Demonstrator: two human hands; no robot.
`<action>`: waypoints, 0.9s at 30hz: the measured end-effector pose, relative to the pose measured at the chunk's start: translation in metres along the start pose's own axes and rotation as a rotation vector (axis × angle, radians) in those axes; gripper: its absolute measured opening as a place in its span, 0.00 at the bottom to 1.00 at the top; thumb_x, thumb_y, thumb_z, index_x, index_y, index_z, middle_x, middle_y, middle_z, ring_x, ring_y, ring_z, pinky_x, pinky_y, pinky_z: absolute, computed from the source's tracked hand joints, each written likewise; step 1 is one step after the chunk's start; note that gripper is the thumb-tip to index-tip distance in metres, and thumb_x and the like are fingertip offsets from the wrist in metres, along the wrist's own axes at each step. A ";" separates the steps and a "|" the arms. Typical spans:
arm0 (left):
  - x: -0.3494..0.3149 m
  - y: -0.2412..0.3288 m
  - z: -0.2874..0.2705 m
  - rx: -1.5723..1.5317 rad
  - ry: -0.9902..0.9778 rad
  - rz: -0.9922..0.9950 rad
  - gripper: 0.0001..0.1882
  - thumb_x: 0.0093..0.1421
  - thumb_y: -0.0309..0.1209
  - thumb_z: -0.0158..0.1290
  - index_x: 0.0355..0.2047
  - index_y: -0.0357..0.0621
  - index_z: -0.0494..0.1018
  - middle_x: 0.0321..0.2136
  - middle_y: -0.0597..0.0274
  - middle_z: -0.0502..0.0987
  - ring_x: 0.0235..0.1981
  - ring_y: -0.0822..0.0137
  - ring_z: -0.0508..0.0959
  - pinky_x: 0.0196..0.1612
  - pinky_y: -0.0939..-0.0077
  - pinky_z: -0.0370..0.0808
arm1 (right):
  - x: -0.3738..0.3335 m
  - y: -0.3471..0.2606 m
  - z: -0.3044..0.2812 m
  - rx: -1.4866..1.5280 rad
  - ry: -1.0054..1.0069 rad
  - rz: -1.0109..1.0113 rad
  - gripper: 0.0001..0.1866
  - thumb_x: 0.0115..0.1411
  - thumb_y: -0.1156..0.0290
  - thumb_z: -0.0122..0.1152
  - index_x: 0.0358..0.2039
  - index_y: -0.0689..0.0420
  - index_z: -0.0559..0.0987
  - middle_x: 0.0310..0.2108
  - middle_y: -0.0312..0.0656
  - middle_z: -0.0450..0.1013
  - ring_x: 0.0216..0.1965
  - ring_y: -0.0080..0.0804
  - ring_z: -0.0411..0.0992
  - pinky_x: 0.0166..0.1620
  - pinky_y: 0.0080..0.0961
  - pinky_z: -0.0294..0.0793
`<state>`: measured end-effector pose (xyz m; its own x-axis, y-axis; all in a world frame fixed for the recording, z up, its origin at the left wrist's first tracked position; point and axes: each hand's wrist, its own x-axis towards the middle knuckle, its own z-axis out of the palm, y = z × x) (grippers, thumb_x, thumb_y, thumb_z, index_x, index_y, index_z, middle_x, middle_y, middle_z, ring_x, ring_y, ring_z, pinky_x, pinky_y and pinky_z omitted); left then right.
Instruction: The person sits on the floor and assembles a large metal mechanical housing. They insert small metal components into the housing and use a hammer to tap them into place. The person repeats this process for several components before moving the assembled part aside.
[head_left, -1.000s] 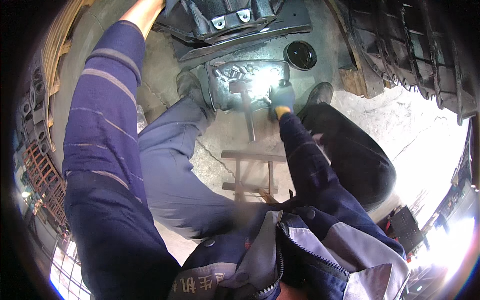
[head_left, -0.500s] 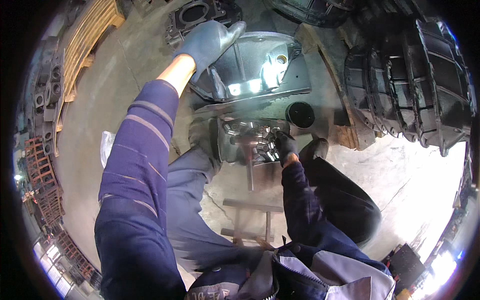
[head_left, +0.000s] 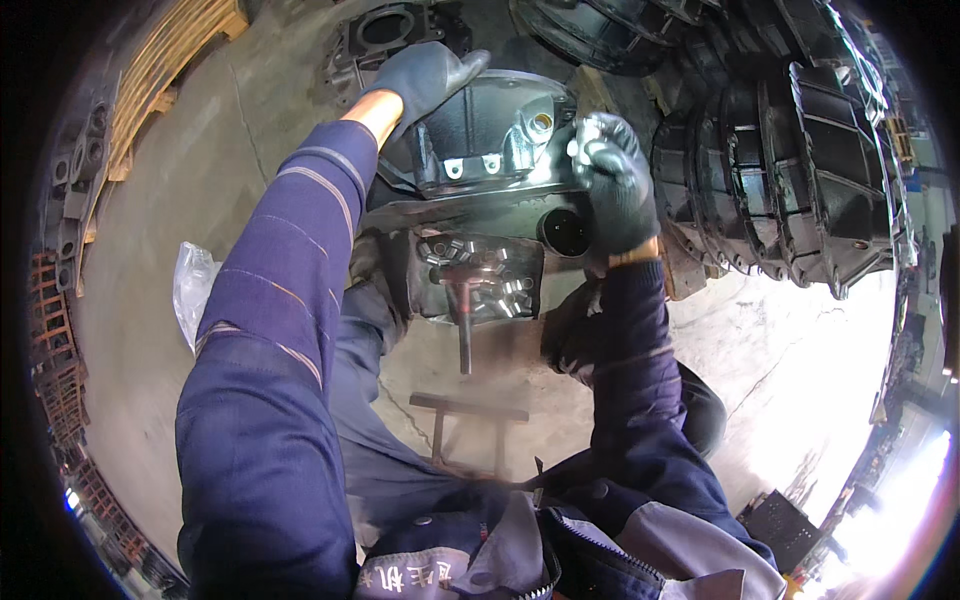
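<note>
1. The left hand point(head_left: 425, 82), in a grey glove, lies over the left part of the far edge of a black casting point(head_left: 465, 130), thumb stretched out to the right; its other fingers are partly hidden, so how tightly they close cannot be told.
2. The right hand point(head_left: 622, 190), in a dark glove, is closed, pinching a small bright metal piece point(head_left: 590, 135) between thumb and fingers, just right of the casting, near its round hole.
3. A shallow dark tray point(head_left: 428, 300) on the floor point(head_left: 290, 215), on the near side of the casting, contains loose short metal cylinders point(head_left: 512, 298); a hammer point(head_left: 465, 335) lies across it, its handle jutting over the near edge.
4. A round black container point(head_left: 566, 232) stands right of the tray, its inside dark, contents unclear.
5. The casting sits between the two hands; the tray lies nearer the person than both.
6. Ribbed black castings point(head_left: 770, 170) stand farther right.
</note>
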<state>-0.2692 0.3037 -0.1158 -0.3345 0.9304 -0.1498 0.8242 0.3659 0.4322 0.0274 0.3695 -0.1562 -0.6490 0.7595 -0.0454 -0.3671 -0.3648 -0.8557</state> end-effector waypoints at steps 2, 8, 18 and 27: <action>0.001 -0.001 0.001 0.001 0.005 0.007 0.41 0.67 0.65 0.41 0.33 0.34 0.84 0.35 0.35 0.82 0.42 0.39 0.83 0.51 0.53 0.76 | 0.020 -0.008 0.007 -0.237 0.127 0.009 0.12 0.61 0.81 0.59 0.45 0.60 0.78 0.36 0.42 0.80 0.29 0.22 0.75 0.28 0.12 0.69; 0.009 -0.006 0.008 0.043 0.004 -0.013 0.41 0.67 0.65 0.41 0.35 0.35 0.84 0.37 0.35 0.82 0.43 0.40 0.83 0.52 0.53 0.76 | 0.045 0.011 0.015 -0.464 0.120 -0.129 0.19 0.50 0.82 0.74 0.42 0.61 0.78 0.36 0.40 0.81 0.34 0.24 0.79 0.38 0.22 0.82; 0.008 -0.014 0.020 -0.047 0.204 0.123 0.43 0.67 0.66 0.43 0.24 0.32 0.81 0.26 0.34 0.79 0.32 0.39 0.83 0.43 0.50 0.75 | 0.028 0.012 0.021 -1.149 0.131 -0.246 0.16 0.53 0.73 0.72 0.43 0.60 0.81 0.37 0.42 0.83 0.38 0.28 0.80 0.45 0.26 0.79; 0.022 -0.022 0.025 0.048 0.161 0.172 0.40 0.68 0.62 0.45 0.21 0.34 0.80 0.24 0.37 0.80 0.28 0.41 0.81 0.37 0.50 0.74 | -0.244 0.243 -0.038 -1.511 0.208 0.522 0.23 0.60 0.54 0.70 0.40 0.64 0.81 0.31 0.50 0.81 0.30 0.45 0.78 0.36 0.42 0.75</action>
<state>-0.2830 0.3171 -0.1506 -0.2525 0.9652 0.0675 0.8951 0.2065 0.3953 0.1222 0.1159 -0.3729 -0.3427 0.8311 -0.4380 0.8956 0.1482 -0.4195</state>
